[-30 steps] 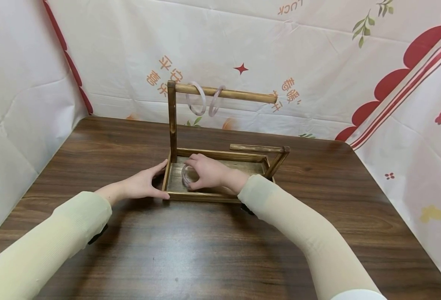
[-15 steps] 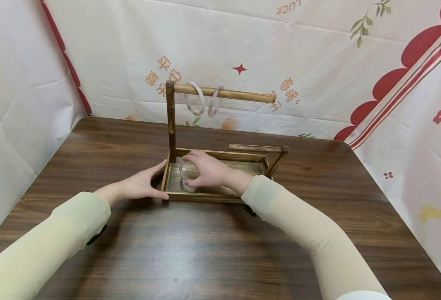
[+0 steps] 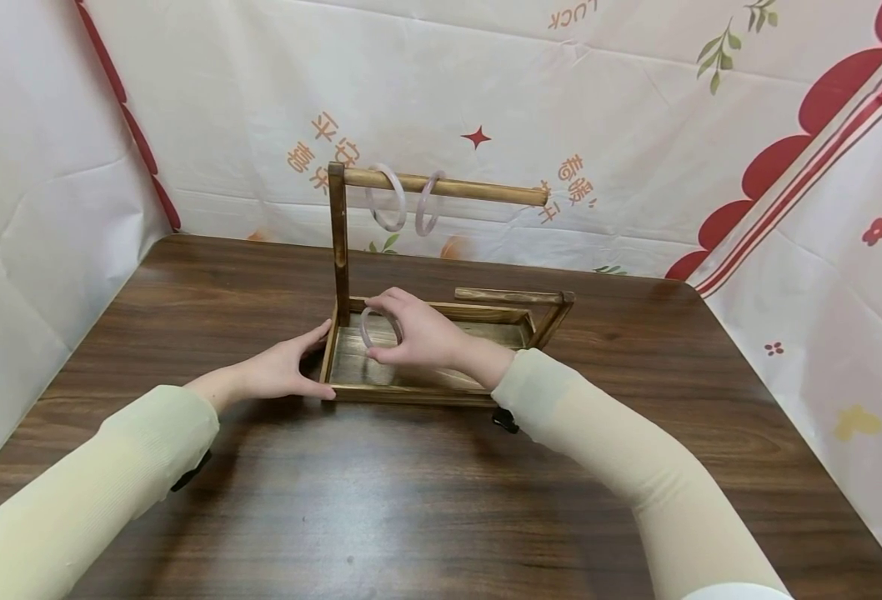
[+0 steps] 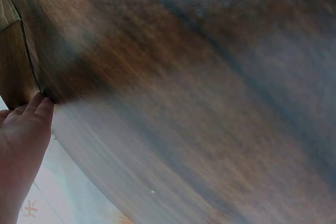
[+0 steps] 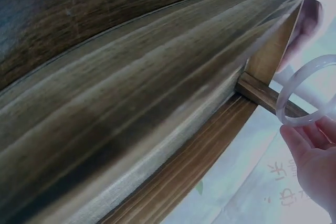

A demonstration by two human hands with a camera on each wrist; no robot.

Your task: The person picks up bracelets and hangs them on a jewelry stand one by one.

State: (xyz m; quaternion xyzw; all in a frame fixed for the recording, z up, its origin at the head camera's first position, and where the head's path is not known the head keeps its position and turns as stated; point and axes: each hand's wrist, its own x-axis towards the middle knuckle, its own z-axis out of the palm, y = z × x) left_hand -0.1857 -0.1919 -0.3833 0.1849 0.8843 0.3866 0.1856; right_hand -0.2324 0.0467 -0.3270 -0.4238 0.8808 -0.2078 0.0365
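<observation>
My right hand (image 3: 429, 333) pinches a pale pink-lilac bangle (image 3: 363, 327) between thumb and fingertips. It holds the bangle upright over the left part of a wooden bracelet stand's tray (image 3: 411, 395). In the right wrist view the same bangle (image 5: 281, 104) rises from the fingertips, in front of the stand's post (image 5: 260, 92). My left hand (image 3: 279, 369) rests against the tray's left end, thumb at the front corner and extended fingers along the outer side. Two similar bangles hang on the stand's upper bar (image 3: 497, 193): a whitish one (image 3: 401, 200) and a pinker one (image 3: 421, 214).
A tall post (image 3: 338, 242) carries the upper bar at the tray's left end. On the right, a shorter arm (image 3: 552, 321) bears a lower bar (image 3: 504, 296) pointing left. The stand is on a dark wooden table (image 3: 351, 500), with a printed cloth (image 3: 261, 100) behind it.
My right hand has lifted the bangle a little from the tray floor and turned it more upright. The left hand keeps its place at the tray's end.
</observation>
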